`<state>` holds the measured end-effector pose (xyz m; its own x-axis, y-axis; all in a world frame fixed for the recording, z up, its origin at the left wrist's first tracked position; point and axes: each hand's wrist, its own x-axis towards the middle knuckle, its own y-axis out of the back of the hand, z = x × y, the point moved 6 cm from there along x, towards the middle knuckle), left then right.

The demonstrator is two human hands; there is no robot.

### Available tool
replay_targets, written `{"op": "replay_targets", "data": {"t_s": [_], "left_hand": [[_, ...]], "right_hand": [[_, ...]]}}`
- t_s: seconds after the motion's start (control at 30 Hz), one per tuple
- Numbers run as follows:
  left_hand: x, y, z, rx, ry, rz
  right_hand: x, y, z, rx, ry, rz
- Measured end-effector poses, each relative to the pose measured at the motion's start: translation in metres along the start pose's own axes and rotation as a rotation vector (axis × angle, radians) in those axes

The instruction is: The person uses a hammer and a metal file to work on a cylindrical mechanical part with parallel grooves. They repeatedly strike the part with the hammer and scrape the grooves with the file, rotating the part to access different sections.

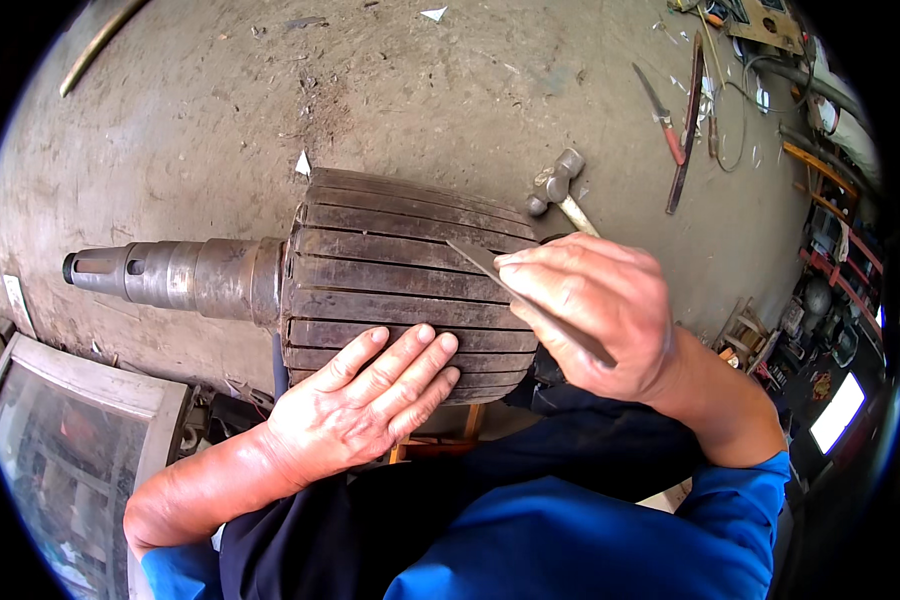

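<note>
A large slotted motor rotor (pixel 400 270) lies sideways in front of me, its dark cylinder crossed by long narrow grooves. From its left end a stepped steel shaft (pixel 180 275) sticks out, with keyways near the tip. My left hand (pixel 355 405) rests flat on the near side of the cylinder, fingers stretched out. In my right hand (pixel 595 310), above the cylinder's right part, is a flat, narrow metal blade (pixel 485 262). Its pointed end reaches the upper middle of the cylinder, at or just over a groove; contact is unclear. The cylinder's right end is partly hidden behind my right hand.
A hammer (pixel 560 185) lies on the floor beyond the rotor. Farther right are a red-handled knife (pixel 660 115) and a long dark strip (pixel 686 125). A framed glass panel (pixel 80 440) stands at the near left. Tools and parts crowd the right side.
</note>
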<state>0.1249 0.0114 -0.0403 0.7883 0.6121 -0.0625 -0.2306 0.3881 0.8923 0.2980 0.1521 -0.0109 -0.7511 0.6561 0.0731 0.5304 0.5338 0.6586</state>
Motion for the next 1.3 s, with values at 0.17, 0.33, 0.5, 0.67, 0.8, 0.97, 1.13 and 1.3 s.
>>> {"op": "replay_targets", "data": {"t_s": [0.17, 0.33, 0.5, 0.67, 0.8, 0.97, 1.13, 1.3], "left_hand": [[0.0, -0.001, -0.001, 0.01, -0.014, 0.003], [-0.004, -0.004, 0.0, -0.006, -0.028, -0.042], [-0.005, -0.006, 0.001, -0.006, -0.039, -0.06], [-0.005, -0.007, 0.002, -0.023, -0.039, -0.06], [-0.001, -0.001, 0.0, -0.007, -0.038, -0.011], [-0.002, -0.001, 0.0, -0.019, -0.041, -0.04], [-0.001, -0.002, -0.002, -0.009, -0.061, -0.019], [-0.004, -0.004, -0.001, 0.021, -0.054, -0.001]], "right_hand": [[-0.004, -0.014, -0.017, -0.119, 0.118, -0.033], [0.003, -0.021, -0.032, -0.158, 0.111, -0.018], [0.003, -0.026, -0.033, -0.177, 0.159, 0.003], [0.014, -0.018, -0.017, -0.085, 0.074, -0.039], [0.023, -0.017, -0.01, -0.055, 0.056, -0.067], [0.036, -0.01, 0.013, 0.092, -0.102, -0.107], [0.037, -0.026, 0.078, 0.293, -0.642, -0.257], [0.059, 0.0, 0.042, 0.363, -0.461, -0.135]]}}
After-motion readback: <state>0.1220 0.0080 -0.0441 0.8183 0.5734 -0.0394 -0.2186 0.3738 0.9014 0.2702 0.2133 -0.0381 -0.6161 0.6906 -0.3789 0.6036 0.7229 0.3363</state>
